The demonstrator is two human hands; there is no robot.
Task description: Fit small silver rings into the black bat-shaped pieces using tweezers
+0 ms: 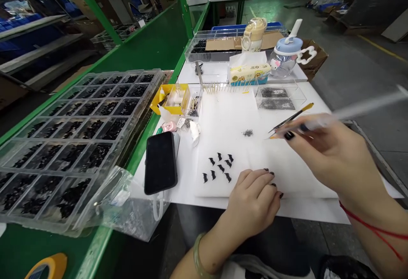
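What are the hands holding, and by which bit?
The right hand holds a blurred pen-like tool towards its lower end, between thumb and fingers. No held thing shows in the curled left hand.

Dim background light, motion-blurred tool [360, 109]

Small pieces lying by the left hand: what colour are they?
The small pieces are black, best seen in the head view.
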